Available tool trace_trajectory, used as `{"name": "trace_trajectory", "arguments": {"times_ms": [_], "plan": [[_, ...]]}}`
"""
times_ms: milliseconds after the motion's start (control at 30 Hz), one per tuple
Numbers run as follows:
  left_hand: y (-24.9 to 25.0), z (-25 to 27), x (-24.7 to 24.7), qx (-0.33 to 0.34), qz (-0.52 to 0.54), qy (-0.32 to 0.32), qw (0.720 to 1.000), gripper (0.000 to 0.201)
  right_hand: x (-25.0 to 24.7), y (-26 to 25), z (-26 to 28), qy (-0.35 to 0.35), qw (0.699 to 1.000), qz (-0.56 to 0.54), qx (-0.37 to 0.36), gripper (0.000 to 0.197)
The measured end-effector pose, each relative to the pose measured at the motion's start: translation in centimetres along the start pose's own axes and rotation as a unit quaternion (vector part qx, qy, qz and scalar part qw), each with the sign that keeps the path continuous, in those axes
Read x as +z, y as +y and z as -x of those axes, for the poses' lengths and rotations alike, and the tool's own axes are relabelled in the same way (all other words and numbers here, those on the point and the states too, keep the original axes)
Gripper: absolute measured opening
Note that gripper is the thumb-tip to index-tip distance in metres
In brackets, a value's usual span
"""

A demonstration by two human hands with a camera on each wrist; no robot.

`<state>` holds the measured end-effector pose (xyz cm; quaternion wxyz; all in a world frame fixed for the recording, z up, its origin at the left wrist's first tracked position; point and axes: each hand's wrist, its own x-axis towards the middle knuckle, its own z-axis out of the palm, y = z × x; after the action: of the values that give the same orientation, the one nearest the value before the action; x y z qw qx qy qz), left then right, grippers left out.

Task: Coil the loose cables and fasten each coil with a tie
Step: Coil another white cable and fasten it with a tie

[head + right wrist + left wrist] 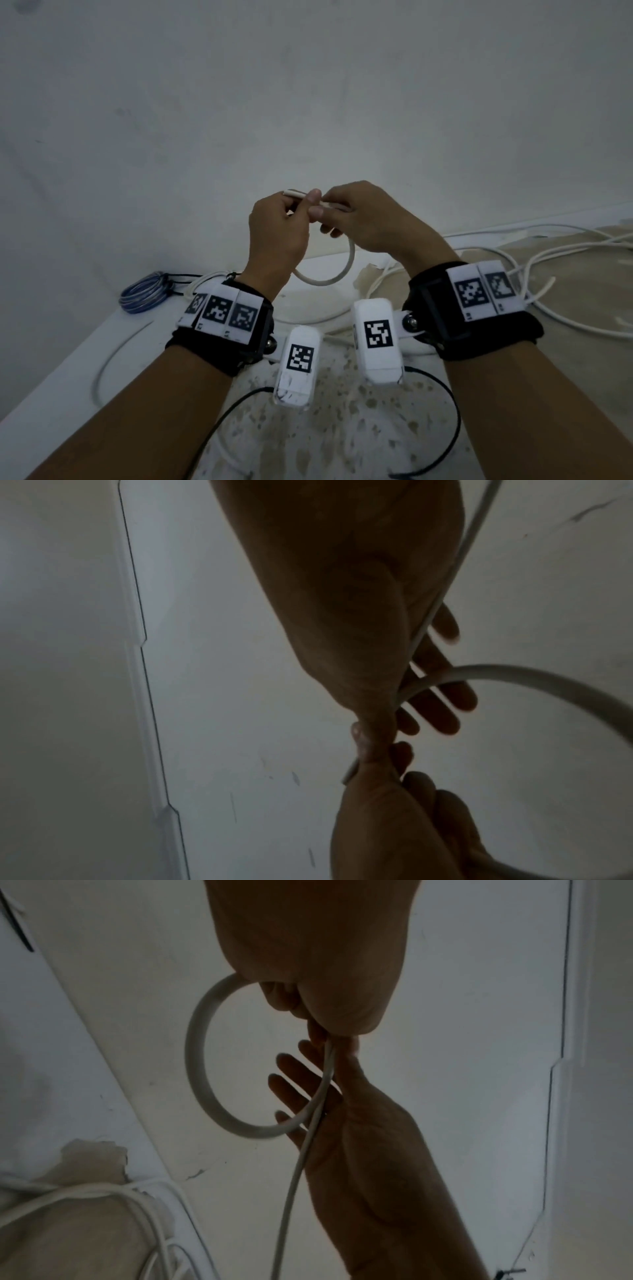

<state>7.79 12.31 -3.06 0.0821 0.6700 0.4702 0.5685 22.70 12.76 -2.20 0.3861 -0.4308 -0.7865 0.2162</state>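
Two hands pinch one white cable at the loop's crossing: left hand grips the end, right hand the running length. Slack trails onto the bench. Ideally, match later loops.

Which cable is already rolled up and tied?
The blue cable at the table's far left. It lies in a neat coil, seemingly with a black tie, while the white cables sprawl loose, one just starting a loop in the hands.
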Motion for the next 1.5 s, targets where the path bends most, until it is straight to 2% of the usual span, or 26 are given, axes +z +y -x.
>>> {"name": "trace_trajectory", "arguments": {"times_ms": [100, 200, 333, 433, 500, 600, 633, 667, 733, 767, 800, 833, 867, 900, 967, 1000, 1033, 1133, 1200, 1300, 1367, 1433, 1500], "plan": [[-0.3, 0.0, -0.3, -0.014, 0.025, -0.020, 0.999, 0.030, -0.1, 0.6, 0.1, 0.004, 0.995, -0.096, 0.011, 0.028], [-0.2, 0.3, -0.3, -0.009, 0.045, -0.028, 0.999, 0.023, 0.1, 0.8, 0.3, -0.006, 0.977, -0.210, 0.031, 0.031], [0.1, 0.3, -0.4, 0.008, 0.055, -0.032, 0.998, 0.019, 0.1, 0.7, 0.4, -0.028, 0.957, -0.281, 0.072, 0.036], [0.5, 0.4, -0.5, 0.006, 0.047, -0.053, 0.997, 0.019, -0.1, 0.4, 0.5, -0.046, 0.943, -0.316, 0.100, 0.033], [0.8, 0.1, -1.1, -0.040, 0.057, -0.064, 0.996, 0.024, -0.1, 0.3, 0.6, -0.020, 0.925, -0.361, 0.113, 0.031], [1.2, -0.2, -2.3, -0.176, 0.023, -0.036, 0.983, 0.046, -0.5, -0.1, 0.8, 0.044, 0.880, -0.455, 0.131, 0.033], [1.6, 0.3, -2.7, -0.234, 0.010, -0.052, 0.971, 0.051, -0.9, -0.4, 0.8, 0.067, 0.861, -0.485, 0.136, 0.034], [2.0, 1.3, -2.8, -0.291, 0.003, -0.101, 0.951, 0.055, -1.3, -0.9, 0.8, 0.091, 0.842, -0.513, 0.138, 0.034], [3.9, 4.2, -2.6, -0.373, 0.022, -0.268, 0.888, 0.064, -2.3, -2.3, 0.8, 0.132, 0.806, -0.561, 0.133, 0.034], [4.8, 5.3, -2.2, -0.401, 0.065, -0.331, 0.851, 0.069, -2.8, -3.2, 0.8, 0.148, 0.790, -0.581, 0.127, 0.034], [5.6, 6.0, -1.7, -0.424, 0.127, -0.361, 0.821, 0.073, -3.3, -4.1, 0.8, 0.161, 0.777, -0.596, 0.120, 0.034], [5.6, 5.9, -0.9, -0.443, 0.203, -0.361, 0.795, 0.075, -3.6, -4.9, 0.9, 0.174, 0.768, -0.606, 0.112, 0.033], [5.8, 5.5, -0.4, -0.463, 0.286, -0.332, 0.771, 0.076, -3.9, -5.5, 1.1, 0.186, 0.762, -0.611, 0.105, 0.032], [5.8, 4.6, 0.2, -0.486, 0.368, -0.272, 0.745, 0.072, -4.2, -6.0, 1.3, 0.198, 0.758, -0.613, 0.102, 0.029], [6.6, 2.8, 0.5, -0.517, 0.484, -0.131, 0.693, 0.050, -4.4, -6.5, 2.1, 0.218, 0.755, -0.609, 0.107, 0.028], [7.4, 2.1, 0.3, -0.516, 0.494, -0.071, 0.696, 0.034, -4.4, -6.6, 2.5, 0.230, 0.757, -0.602, 0.112, 0.029], [8.3, 1.6, 0.0, -0.505, 0.491, -0.026, 0.710, 0.026, -4.4, -6.6, 2.9, 0.245, 0.760, -0.590, 0.117, 0.029], [10.5, 1.2, -0.8, -0.460, 0.453, 0.033, 0.763, 0.022, -4.7, -6.5, 3.7, 0.295, 0.762, -0.562, 0.128, 0.028], [10.9, 1.6, -0.8, -0.429, 0.429, 0.029, 0.795, 0.022, -5.0, -6.6, 3.8, 0.322, 0.753, -0.558, 0.136, 0.029], [10.8, 2.3, -0.5, -0.370, 0.381, -0.010, 0.847, 0.020, -5.5, -6.7, 3.5, 0.357, 0.745, -0.548, 0.132, 0.032], [10.6, 2.4, -1.1, -0.321, 0.334, -0.024, 0.886, 0.018, -5.3, -6.6, 3.1, 0.361, 0.758, -0.528, 0.127, 0.032], [9.9, 2.1, -2.0, -0.263, 0.264, -0.031, 0.927, 0.021, -4.3, -6.4, 2.7, 0.352, 0.786, -0.491, 0.127, 0.034], [8.6, 1.6, -2.8, -0.195, 0.151, -0.012, 0.969, 0.027, -2.7, -6.3, 2.8, 0.330, 0.812, -0.464, 0.128, 0.036]]}}
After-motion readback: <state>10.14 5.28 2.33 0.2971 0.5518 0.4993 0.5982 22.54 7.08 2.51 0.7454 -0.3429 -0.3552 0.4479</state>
